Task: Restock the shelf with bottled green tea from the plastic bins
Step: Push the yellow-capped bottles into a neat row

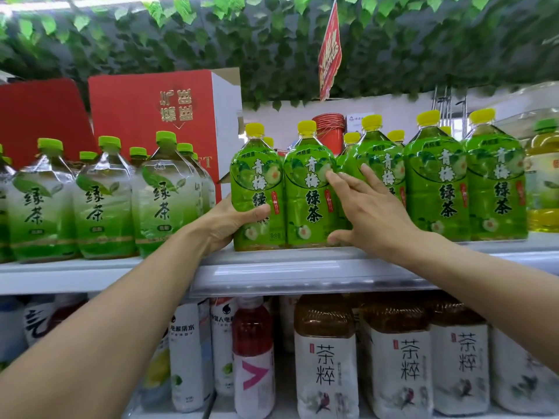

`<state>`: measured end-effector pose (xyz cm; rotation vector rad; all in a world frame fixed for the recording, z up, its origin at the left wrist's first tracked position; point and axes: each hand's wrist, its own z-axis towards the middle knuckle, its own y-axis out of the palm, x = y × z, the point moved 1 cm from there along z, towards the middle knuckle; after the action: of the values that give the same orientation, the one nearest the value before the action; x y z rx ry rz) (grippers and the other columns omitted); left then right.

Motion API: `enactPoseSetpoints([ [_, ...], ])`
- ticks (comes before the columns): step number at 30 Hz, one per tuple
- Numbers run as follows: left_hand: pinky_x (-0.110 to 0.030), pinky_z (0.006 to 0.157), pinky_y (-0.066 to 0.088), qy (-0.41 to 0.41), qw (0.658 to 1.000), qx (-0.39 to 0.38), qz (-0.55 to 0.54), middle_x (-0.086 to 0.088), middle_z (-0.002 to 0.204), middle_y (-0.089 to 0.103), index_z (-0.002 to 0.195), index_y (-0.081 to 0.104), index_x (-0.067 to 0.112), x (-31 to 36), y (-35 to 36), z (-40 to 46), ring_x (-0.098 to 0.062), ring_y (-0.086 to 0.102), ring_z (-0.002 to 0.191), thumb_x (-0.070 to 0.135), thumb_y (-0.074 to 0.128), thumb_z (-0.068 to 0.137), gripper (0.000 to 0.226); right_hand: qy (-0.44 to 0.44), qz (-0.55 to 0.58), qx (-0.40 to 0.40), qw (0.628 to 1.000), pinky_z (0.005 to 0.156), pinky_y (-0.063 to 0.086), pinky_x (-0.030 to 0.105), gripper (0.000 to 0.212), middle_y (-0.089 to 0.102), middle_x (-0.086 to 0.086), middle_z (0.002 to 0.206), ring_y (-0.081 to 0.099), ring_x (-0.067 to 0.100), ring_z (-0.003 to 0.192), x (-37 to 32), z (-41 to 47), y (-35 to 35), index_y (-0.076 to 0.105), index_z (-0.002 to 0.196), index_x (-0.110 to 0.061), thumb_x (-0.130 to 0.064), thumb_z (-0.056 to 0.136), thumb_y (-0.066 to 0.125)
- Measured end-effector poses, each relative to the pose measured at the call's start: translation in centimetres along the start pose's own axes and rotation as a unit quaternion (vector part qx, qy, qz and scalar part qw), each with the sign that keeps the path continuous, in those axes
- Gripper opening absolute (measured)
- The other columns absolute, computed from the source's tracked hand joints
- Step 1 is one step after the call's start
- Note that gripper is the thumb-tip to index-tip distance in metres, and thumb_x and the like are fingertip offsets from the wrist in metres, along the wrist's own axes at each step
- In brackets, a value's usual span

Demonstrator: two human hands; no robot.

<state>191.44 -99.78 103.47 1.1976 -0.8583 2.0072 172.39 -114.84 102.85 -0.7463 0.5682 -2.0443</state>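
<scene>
We noted the top shelf (272,267) nearly full along its front edge. The yellow-capped plum green tea bottles stood upright in a row, flush with the lip, with more yellow caps visible behind them. The leftmost bottle (257,189) stood touching its neighbour (311,189); between that neighbour and the next bottle (378,164) to the right a narrow gap was open, and that next bottle leaned slightly. Left of the leftmost bottle a small gap separated it from the pale green-capped tea bottles (102,201). Overhead room was limited by a red box (151,116) behind the pale bottles and hanging leaves (272,40) above.

The left hand (230,222) gripped the leftmost bottle low on its left side, thumb curled across the label front. The right hand (360,207) was spread wide, fingers straight, fingertips on the neighbour's label and thumb near its base; it held nothing.

The bottles were squarish, with bright green wrap labels, plum pictures, white characters and clear shoulders showing greenish liquid.

On the shelf below stood brown tea bottles (326,358) with white labels.
</scene>
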Motion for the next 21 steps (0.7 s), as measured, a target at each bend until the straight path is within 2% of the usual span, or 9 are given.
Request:
enactPoseSetpoints([
  [3, -0.021, 0.05, 0.051, 0.0, 0.999, 0.033, 0.003, -0.004, 0.097, 0.062, 0.129, 0.047, 0.01, 0.0, 0.2, -0.2, -0.001, 0.063, 0.051, 0.027, 0.077, 0.062, 0.075, -0.001, -0.005, 0.002, 1.0, 0.12, -0.013, 0.034, 0.115, 0.03, 0.008, 0.159, 0.01, 0.014, 0.151, -0.1, 0.0, 0.1, -0.002, 0.156, -0.013, -0.06, 0.078, 0.069],
  [5, -0.023, 0.057, 0.054, 0.01, 0.999, 0.046, 0.021, -0.005, 0.103, 0.063, 0.142, 0.039, 0.009, -0.2, 0.1, -0.2, -0.005, 0.065, 0.063, 0.026, 0.08, 0.062, 0.091, -0.004, -0.009, -0.003, 1.0, 0.12, -0.013, 0.034, 0.116, 0.029, 0.007, 0.159, 0.009, 0.015, 0.151, -0.1, -0.1, -0.1, -0.003, 0.157, -0.014, -0.061, 0.078, 0.068],
  [7, -0.035, 0.086, 0.056, 0.023, 0.996, 0.069, 0.056, -0.007, 0.122, 0.061, 0.152, 0.027, 0.015, -0.2, 0.1, -0.4, -0.017, 0.066, 0.096, 0.031, 0.088, 0.057, 0.114, -0.01, -0.017, -0.006, 1.0, 0.12, -0.013, 0.036, 0.114, 0.026, 0.005, 0.161, 0.006, 0.015, 0.152, 0.4, -0.3, -0.4, -0.003, 0.157, -0.018, -0.061, 0.079, 0.067],
  [8, -0.044, 0.105, 0.047, 0.029, 0.992, 0.086, 0.084, -0.008, 0.135, 0.056, 0.156, 0.019, 0.021, -0.1, 0.2, -0.5, -0.024, 0.059, 0.116, 0.034, 0.091, 0.055, 0.124, -0.017, -0.023, -0.002, 1.0, 0.121, -0.012, 0.038, 0.111, 0.024, 0.004, 0.161, 0.005, 0.016, 0.152, 0.9, -0.5, -0.7, -0.001, 0.157, -0.02, -0.061, 0.079, 0.067],
  [10, -0.048, 0.119, 0.028, 0.048, 0.985, 0.107, 0.13, -0.006, 0.147, 0.046, 0.159, 0.008, 0.025, 0.1, 0.5, -0.7, -0.029, 0.044, 0.135, 0.03, 0.091, 0.061, 0.128, -0.034, -0.043, 0.022, 0.998, 0.121, -0.011, 0.043, 0.109, 0.018, 0.004, 0.163, 0.003, 0.021, 0.152, 2.2, -1.3, -1.4, 0.007, 0.157, -0.023, -0.059, 0.076, 0.071],
  [13, -0.036, 0.109, 0.031, 0.064, 0.982, 0.114, 0.139, 0.003, 0.132, 0.048, 0.157, 0.009, 0.022, 0.0, 0.9, -0.8, -0.018, 0.045, 0.124, 0.021, 0.089, 0.066, 0.121, -0.012, -0.069, 0.049, 0.996, 0.12, -0.009, 0.043, 0.119, 0.011, 0.014, 0.163, 0.001, 0.031, 0.151, 4.6, -2.8, -2.5, 0.013, 0.157, -0.021, -0.059, 0.066, 0.079],
  [16, -0.031, 0.099, 0.031, 0.056, 0.983, 0.118, 0.131, 0.004, 0.127, 0.047, 0.157, 0.009, 0.021, 0.0, 1.1, -0.9, -0.018, 0.045, 0.12, 0.018, 0.088, 0.069, 0.118, 0.034, -0.074, -0.012, 0.997, 0.118, -0.01, 0.039, 0.13, -0.007, 0.018, 0.163, -0.007, 0.033, 0.151, 6.5, -3.9, -2.9, -0.009, 0.156, -0.02, -0.066, 0.066, 0.074],
  [19, -0.032, 0.1, 0.031, 0.051, 0.983, 0.118, 0.133, -0.006, 0.141, 0.047, 0.158, 0.006, 0.02, 0.2, 1.5, -1.0, -0.02, 0.044, 0.122, 0.016, 0.087, 0.071, 0.118, 0.031, -0.068, -0.039, 0.996, 0.116, -0.012, 0.034, 0.131, -0.015, 0.02, 0.161, -0.003, 0.033, 0.151, 6.9, -4.1, -2.4, -0.024, 0.152, -0.02, -0.067, 0.072, 0.069],
  [21, -0.038, 0.112, 0.029, 0.045, 0.98, 0.131, 0.143, -0.011, 0.154, 0.038, 0.158, 0.001, 0.019, 0.2, 1.5, -1.0, -0.025, 0.041, 0.132, 0.021, 0.088, 0.069, 0.125, 0.023, -0.046, -0.04, 0.998, 0.111, -0.012, 0.029, 0.128, -0.018, 0.021, 0.16, 0.001, 0.033, 0.151, 6.6, -3.9, -2.1, -0.024, 0.152, -0.021, -0.061, 0.075, 0.071],
])
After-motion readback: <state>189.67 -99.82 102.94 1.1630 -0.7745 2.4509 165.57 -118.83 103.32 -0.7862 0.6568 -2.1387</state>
